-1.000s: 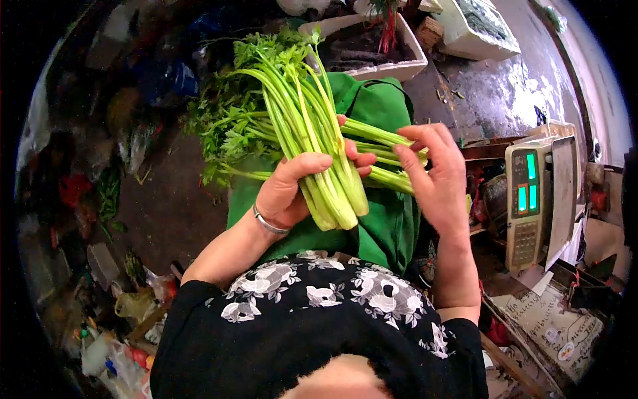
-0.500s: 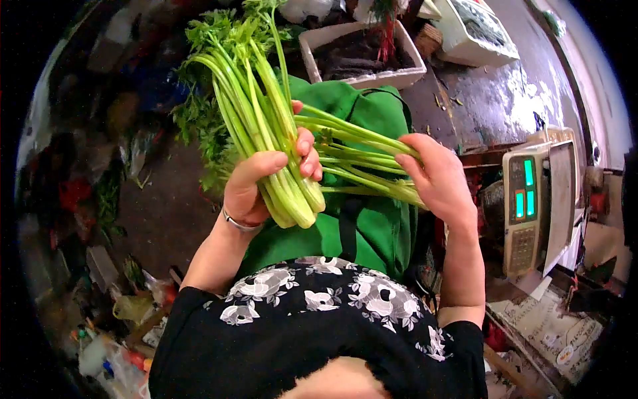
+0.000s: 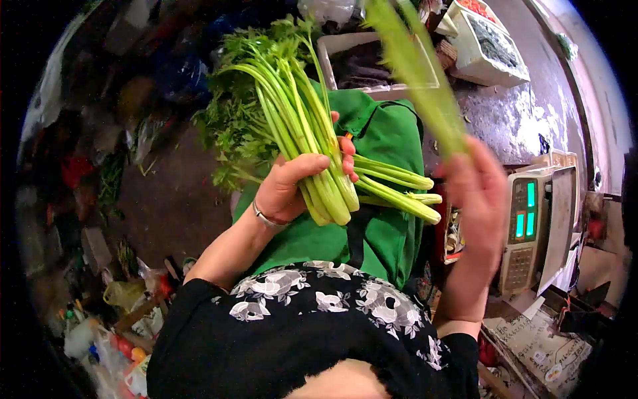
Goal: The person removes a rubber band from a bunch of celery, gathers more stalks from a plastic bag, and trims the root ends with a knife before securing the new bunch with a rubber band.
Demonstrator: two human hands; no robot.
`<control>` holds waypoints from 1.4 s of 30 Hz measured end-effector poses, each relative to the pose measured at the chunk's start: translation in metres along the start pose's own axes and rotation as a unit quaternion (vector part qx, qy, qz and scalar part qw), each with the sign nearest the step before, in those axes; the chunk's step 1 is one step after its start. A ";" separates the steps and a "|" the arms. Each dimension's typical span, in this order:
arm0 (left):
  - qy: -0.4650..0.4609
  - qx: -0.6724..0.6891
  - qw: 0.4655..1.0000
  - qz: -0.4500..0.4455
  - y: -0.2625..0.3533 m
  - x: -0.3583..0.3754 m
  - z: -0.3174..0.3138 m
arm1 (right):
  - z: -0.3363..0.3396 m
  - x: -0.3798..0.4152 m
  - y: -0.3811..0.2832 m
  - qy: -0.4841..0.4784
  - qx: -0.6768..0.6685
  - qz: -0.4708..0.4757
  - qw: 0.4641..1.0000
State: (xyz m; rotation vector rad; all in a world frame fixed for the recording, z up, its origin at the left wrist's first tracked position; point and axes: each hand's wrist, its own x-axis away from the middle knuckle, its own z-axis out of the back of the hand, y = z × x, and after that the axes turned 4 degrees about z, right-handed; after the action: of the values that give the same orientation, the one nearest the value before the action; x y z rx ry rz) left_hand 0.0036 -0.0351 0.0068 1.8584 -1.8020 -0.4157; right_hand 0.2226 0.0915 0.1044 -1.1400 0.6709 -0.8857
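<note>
Head | left hand (image 3: 284, 193) grips celery bunch (image 3: 299, 136) | axis diagonal, leaves (image 3: 286, 40) upper-left

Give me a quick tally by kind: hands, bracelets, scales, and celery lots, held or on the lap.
Hands: 2 (left hand, right hand)
Bracelet: 1
Scale: 1
Celery lots: 3 (left-held bunch, right-held blurred celery, lap stalks)
Total: 7

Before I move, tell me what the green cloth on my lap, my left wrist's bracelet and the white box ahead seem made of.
Green cloth: woven fabric, matte; it creases in soft folds.
Bracelet: probably metal, polished; silvery with bright glints, though plating can't be ruled out.
White box: likely foam, dull; its walls look thick and pale, but no grain shows.
</note>
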 end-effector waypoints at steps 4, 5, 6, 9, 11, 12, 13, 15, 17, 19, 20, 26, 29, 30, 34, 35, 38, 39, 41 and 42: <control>0.077 -0.039 0.992 0.088 -0.007 0.005 -0.001 | -0.059 0.012 0.036 -0.100 0.098 0.091 0.986; 0.067 -0.025 0.994 0.087 -0.013 0.003 0.001 | -0.071 0.014 0.041 -0.106 0.149 0.136 0.974; 0.053 -0.022 0.995 0.076 -0.015 0.002 0.000 | -0.079 0.019 0.038 -0.104 0.182 0.116 0.971; 0.041 -0.020 0.997 0.057 -0.015 0.000 -0.005 | -0.084 0.025 0.038 -0.076 0.175 0.148 0.970; 0.042 -0.019 0.998 0.050 -0.016 0.000 -0.005 | -0.085 0.027 0.039 -0.080 0.213 0.164 0.960; 0.046 -0.021 0.997 0.051 -0.018 -0.001 -0.004 | -0.086 0.028 0.039 -0.082 0.251 0.182 0.947; 0.050 -0.022 0.997 0.051 -0.019 -0.001 -0.003 | -0.086 0.031 0.039 -0.082 0.252 0.181 0.947; 0.067 -0.008 0.996 0.051 -0.019 -0.001 -0.003 | -0.087 0.039 0.037 -0.115 0.319 0.209 0.917; 0.079 -0.035 0.995 0.049 -0.018 0.001 -0.006 | -0.088 0.042 0.041 -0.139 0.307 0.180 0.924; 0.074 -0.026 0.996 0.053 -0.019 0.002 -0.003 | -0.086 0.042 0.034 -0.130 0.344 0.194 0.910; 0.083 -0.022 0.994 0.064 -0.018 0.003 -0.006 | -0.084 0.041 0.032 -0.129 0.344 0.192 0.910; 0.133 -0.003 0.988 0.078 -0.018 0.006 0.001 | -0.060 0.025 0.042 -0.213 0.231 0.207 0.926; 0.058 0.056 0.994 0.074 -0.010 0.010 0.003 | -0.030 0.008 0.045 -0.122 0.138 0.139 0.973; 0.054 0.068 0.994 0.065 -0.006 0.011 0.001 | -0.020 0.006 0.048 -0.111 0.176 0.120 0.971; 0.002 0.081 0.996 0.019 0.008 0.014 0.005 | 0.000 0.007 0.074 -0.140 0.321 0.107 0.930; 0.000 0.080 0.997 0.007 0.010 0.015 0.001 | -0.001 0.007 0.082 -0.167 0.349 0.101 0.916; -0.015 0.067 0.998 -0.008 0.019 0.017 0.003 | -0.005 0.003 0.088 -0.160 0.335 0.120 0.921; -0.024 0.058 0.998 -0.017 0.022 0.017 0.003 | -0.005 0.001 0.087 -0.167 0.336 0.118 0.919; -0.037 0.047 0.998 -0.028 0.028 0.016 0.004 | -0.004 -0.003 0.085 -0.176 0.350 0.151 0.907; -0.040 0.043 0.997 -0.039 0.030 0.016 0.005 | -0.003 -0.004 0.083 -0.188 0.365 0.181 0.894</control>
State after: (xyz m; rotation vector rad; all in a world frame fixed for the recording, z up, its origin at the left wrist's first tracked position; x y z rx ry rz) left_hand -0.0230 -0.0518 0.0213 2.0030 -1.8302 -0.4541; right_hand 0.2388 0.1069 0.0238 -0.4526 0.1739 -0.4954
